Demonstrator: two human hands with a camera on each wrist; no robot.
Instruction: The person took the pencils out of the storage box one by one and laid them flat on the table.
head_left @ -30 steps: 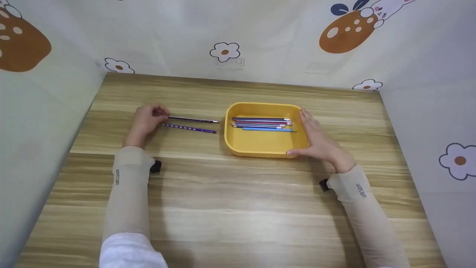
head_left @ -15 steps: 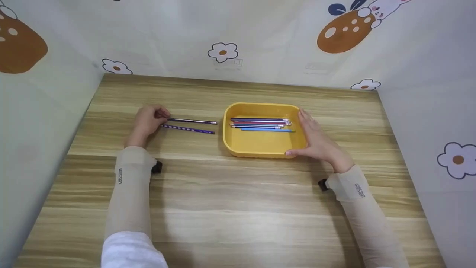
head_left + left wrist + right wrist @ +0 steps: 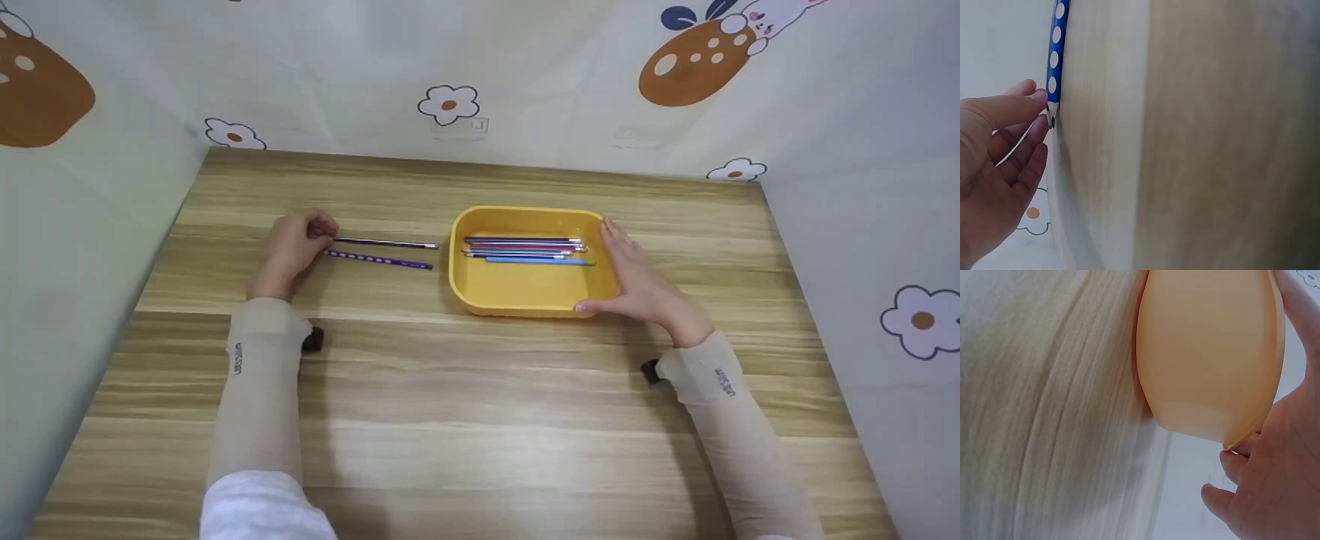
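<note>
My left hand [image 3: 294,244] pinches the left end of a dark striped pencil [image 3: 386,242] on the table, its fingertips partly hidden. Just nearer lies a blue-purple pencil with white dots [image 3: 379,259]; in the left wrist view this dotted pencil [image 3: 1054,59] has its sharpened tip beside the thumb and fingers [image 3: 1016,109]. My right hand [image 3: 645,289] holds the right end of a yellow box [image 3: 525,310], thumb on the near rim and fingers along the right side. Several pencils [image 3: 525,247] lie side by side in the box, the nearest one light blue [image 3: 540,261].
A wood-grain table [image 3: 480,420] carries everything. Behind it and at both sides hang pale sheets printed with flowers [image 3: 450,105] and orange shapes [image 3: 697,64]. The striped and dotted pencils' right ends stop just short of the box's left wall.
The left hand has shifted very slightly left with the striped pencil. My right hand and the yellow box keep their places.
</note>
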